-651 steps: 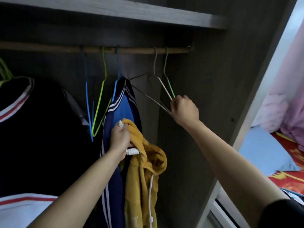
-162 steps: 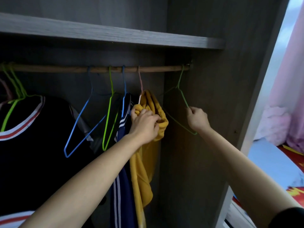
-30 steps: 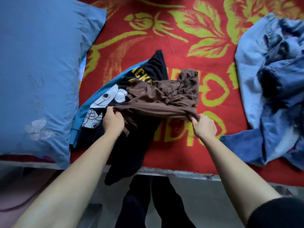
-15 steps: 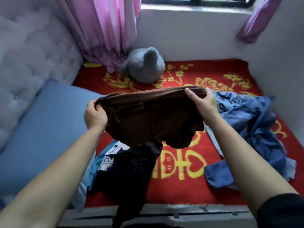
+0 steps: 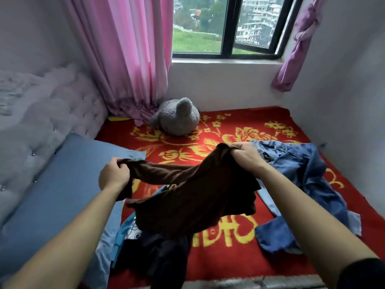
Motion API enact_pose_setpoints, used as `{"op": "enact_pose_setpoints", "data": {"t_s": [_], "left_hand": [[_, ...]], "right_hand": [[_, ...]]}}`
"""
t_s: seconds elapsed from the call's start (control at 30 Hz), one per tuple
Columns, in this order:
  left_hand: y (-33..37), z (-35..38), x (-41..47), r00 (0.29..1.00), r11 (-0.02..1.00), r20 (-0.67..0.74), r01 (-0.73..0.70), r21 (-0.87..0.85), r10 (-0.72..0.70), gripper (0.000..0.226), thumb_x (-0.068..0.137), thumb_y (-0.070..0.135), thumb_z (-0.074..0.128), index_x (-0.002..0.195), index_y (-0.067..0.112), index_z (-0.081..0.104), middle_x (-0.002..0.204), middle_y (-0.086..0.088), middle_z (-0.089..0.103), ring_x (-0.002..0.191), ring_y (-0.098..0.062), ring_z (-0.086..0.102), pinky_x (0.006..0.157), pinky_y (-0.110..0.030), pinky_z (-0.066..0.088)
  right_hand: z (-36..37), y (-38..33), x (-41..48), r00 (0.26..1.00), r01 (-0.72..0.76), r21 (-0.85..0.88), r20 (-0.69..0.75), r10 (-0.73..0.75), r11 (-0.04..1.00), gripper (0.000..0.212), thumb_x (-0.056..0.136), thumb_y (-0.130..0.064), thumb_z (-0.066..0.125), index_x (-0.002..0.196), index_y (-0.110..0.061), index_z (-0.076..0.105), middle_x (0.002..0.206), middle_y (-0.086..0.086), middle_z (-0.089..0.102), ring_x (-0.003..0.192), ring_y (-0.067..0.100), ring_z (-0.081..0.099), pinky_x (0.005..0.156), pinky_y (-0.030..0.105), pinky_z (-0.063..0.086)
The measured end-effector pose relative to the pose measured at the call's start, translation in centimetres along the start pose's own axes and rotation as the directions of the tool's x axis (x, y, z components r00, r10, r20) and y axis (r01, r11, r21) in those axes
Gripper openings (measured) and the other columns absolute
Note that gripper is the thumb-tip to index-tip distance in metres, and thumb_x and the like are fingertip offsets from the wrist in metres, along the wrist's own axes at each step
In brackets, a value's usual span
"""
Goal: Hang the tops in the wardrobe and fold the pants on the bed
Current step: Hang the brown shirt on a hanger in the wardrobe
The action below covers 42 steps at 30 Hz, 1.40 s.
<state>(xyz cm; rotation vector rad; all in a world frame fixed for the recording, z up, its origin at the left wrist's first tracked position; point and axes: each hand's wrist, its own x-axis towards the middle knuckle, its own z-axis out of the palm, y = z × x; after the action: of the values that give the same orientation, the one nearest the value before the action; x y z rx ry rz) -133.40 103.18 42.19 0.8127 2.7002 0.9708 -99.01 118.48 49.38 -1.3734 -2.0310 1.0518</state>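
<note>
A brown garment [image 5: 193, 197] hangs in the air above the bed, stretched between both hands. My left hand [image 5: 113, 176] grips its left end. My right hand [image 5: 244, 155] grips the right end, held higher and farther out. Under the brown garment a black printed top with blue edges [image 5: 145, 247] lies crumpled near the bed's front edge. A heap of blue denim clothes [image 5: 302, 184] lies on the bed's right half.
The bed carries a red blanket with yellow flowers [image 5: 229, 257]. A blue pillow [image 5: 52, 195] lies at the left by a padded headboard [image 5: 37, 122]. A grey plush toy [image 5: 177, 117] sits at the back under pink curtains [image 5: 129, 59] and a window [image 5: 225, 28].
Both hands picked the brown garment up from the bed and raised it. Since half a second ago my right hand has gone higher and the cloth sags more between the hands.
</note>
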Motion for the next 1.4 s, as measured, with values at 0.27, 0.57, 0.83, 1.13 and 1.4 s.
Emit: {"op": "enact_pose_setpoints", "data": {"t_s": [0.27, 0.57, 0.83, 1.13, 1.4], "left_hand": [[8.7, 1.9, -7.9, 0.797, 0.926, 0.495, -0.375, -0.045, 0.347, 0.091, 0.063, 0.065, 0.078, 0.141, 0.039, 0.040, 0.139, -0.007, 0.026, 0.133, -0.025, 0.021, 0.115, -0.042, 0.022], [17.7, 6.7, -16.5, 0.843, 0.817, 0.237, -0.337, -0.467, 0.483, 0.017, 0.095, 0.022, 0.062, 0.095, 0.008, 0.072, 0.092, 0.001, 0.066, 0.095, -0.018, 0.062, 0.087, -0.029, 0.047], [13.7, 3.3, -19.3, 0.993, 0.727, 0.045, 0.108, -0.678, -0.105, 0.031, 0.104, 0.031, 0.039, 0.090, 0.014, 0.061, 0.099, -0.011, 0.063, 0.098, -0.024, 0.060, 0.096, -0.041, 0.046], [2.1, -8.5, -29.8, 0.873, 0.696, -0.224, 0.166, -0.698, -0.433, 0.050, 0.069, 0.061, 0.076, 0.070, 0.022, 0.046, 0.066, 0.005, 0.045, 0.066, -0.014, 0.046, 0.063, -0.032, 0.040], [-7.5, -19.9, -42.7, 0.502, 0.819, -0.676, 0.126, -0.559, -0.539, 0.032, 0.080, 0.038, 0.076, 0.070, 0.018, 0.054, 0.070, 0.003, 0.058, 0.067, -0.015, 0.054, 0.068, -0.034, 0.049]], "right_hand": [[-1.2, -2.6, -0.4, 0.980, 0.023, 0.072, 0.195, -0.037, 0.997, 0.031, 0.081, -0.007, 0.051, 0.077, -0.021, 0.078, 0.061, -0.009, 0.069, 0.055, 0.003, 0.063, 0.050, 0.014, 0.046], [-7.2, 1.5, 0.5, 0.955, 0.134, 0.156, 0.245, -0.169, 0.979, 0.006, 0.087, -0.020, 0.070, 0.092, -0.021, 0.072, 0.086, 0.001, 0.075, 0.069, 0.005, 0.066, 0.063, 0.021, 0.053], [-4.2, 8.1, 2.5, 0.682, 0.499, -0.255, 0.705, -0.194, 0.828, 0.020, 0.091, -0.039, 0.068, 0.092, -0.019, 0.070, 0.087, 0.000, 0.067, 0.085, 0.020, 0.063, 0.071, 0.030, 0.045], [5.5, 1.2, -4.5, 0.603, 0.414, 0.049, 0.733, -0.315, 0.909, 0.052, 0.088, -0.065, 0.059, 0.091, -0.014, 0.072, 0.085, 0.004, 0.074, 0.081, 0.024, 0.070, 0.068, 0.032, 0.050], [9.3, -7.0, -16.0, 0.199, 0.678, 0.063, 0.944, -0.265, 0.732, 0.036, 0.070, -0.052, 0.083, 0.091, -0.024, 0.076, 0.083, -0.006, 0.075, 0.078, 0.007, 0.069, 0.075, 0.025, 0.051]]}}
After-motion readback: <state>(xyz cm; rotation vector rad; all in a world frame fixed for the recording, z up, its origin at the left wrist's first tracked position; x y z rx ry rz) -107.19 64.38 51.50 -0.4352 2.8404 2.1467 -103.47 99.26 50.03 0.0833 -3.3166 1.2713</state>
